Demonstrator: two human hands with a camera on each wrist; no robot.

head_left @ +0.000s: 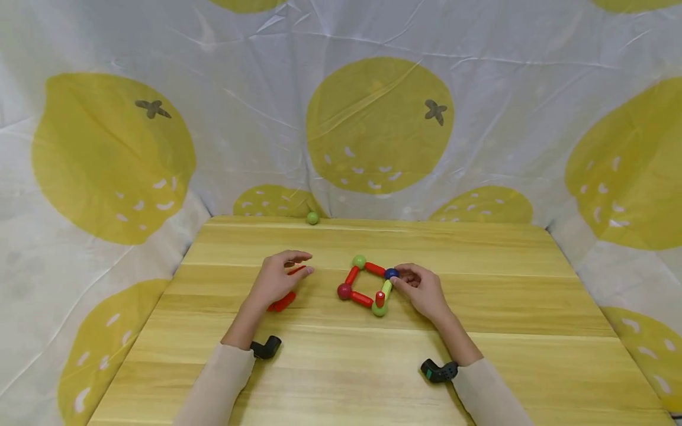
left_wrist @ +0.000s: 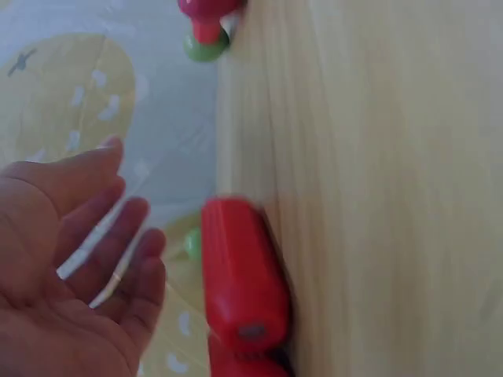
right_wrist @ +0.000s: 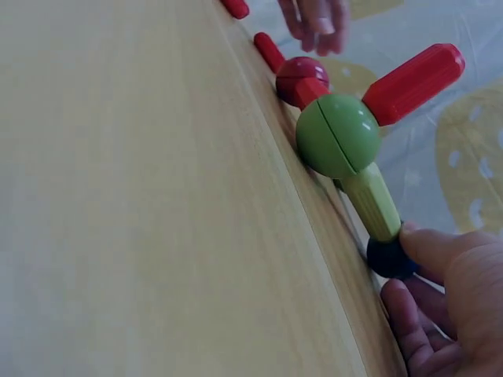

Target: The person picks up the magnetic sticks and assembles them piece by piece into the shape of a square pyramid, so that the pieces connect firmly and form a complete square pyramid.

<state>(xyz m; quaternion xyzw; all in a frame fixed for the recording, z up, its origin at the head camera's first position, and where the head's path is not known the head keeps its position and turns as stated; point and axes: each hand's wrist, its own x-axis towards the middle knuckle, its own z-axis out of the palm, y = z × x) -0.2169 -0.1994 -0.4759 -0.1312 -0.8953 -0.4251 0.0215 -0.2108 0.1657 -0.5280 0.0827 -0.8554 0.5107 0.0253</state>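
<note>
A square of magnetic rods and balls lies on the table. Its corners are a blue ball point(head_left: 391, 273), a far green ball point(head_left: 359, 261), a crimson ball point(head_left: 344, 291) and a near green ball point(head_left: 379, 310). Red rods point(head_left: 362, 299) form three sides and a yellow-green rod point(right_wrist: 372, 204) the fourth. From the near green ball one more red rod point(right_wrist: 415, 83) sticks up. My right hand point(head_left: 423, 291) pinches the blue ball between thumb and fingers. Left of the square, my left hand point(head_left: 273, 279) hovers over loose red rods point(head_left: 285, 302), fingers loosely extended, holding nothing.
A loose green ball point(head_left: 312, 218) sits at the table's far edge, against the lemon-print cloth point(head_left: 256, 118). The wooden table point(head_left: 341, 367) extends on both sides of the hands. Black devices point(head_left: 266, 347) are worn at both wrists.
</note>
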